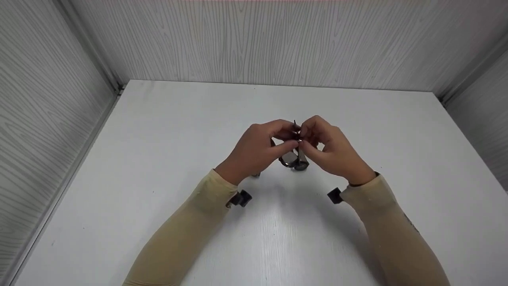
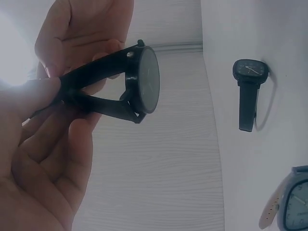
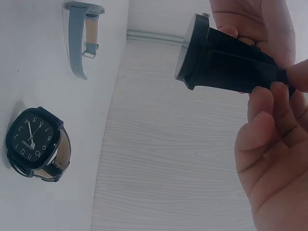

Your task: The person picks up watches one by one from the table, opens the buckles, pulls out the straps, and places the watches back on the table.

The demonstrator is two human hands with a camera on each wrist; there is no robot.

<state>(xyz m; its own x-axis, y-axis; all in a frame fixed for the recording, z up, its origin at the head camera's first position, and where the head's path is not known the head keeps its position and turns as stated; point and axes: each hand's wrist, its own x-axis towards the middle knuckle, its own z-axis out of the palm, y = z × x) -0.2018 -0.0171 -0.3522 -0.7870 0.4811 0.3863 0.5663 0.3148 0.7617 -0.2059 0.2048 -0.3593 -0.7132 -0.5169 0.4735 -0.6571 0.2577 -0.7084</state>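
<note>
Near the middle of the white table, my left hand (image 1: 260, 147) and right hand (image 1: 331, 149) meet, both pinching the strap of a black wristwatch (image 2: 150, 79). Its round dial hangs away from the fingers, and the two strap parts come together at the fingertips. Fingers cover the strap ends, so I cannot tell whether the buckle is fastened. In the right wrist view the same watch's wide black strap (image 3: 231, 65) faces the camera, its dial edge-on.
A black square-faced watch (image 3: 33, 139) lies on the table, dial showing. Apart from it is a light blue watch (image 2: 297, 204) with a pale strap lining. White wood-grain panels (image 1: 238, 39) wall the table (image 1: 178, 111) at the back and sides.
</note>
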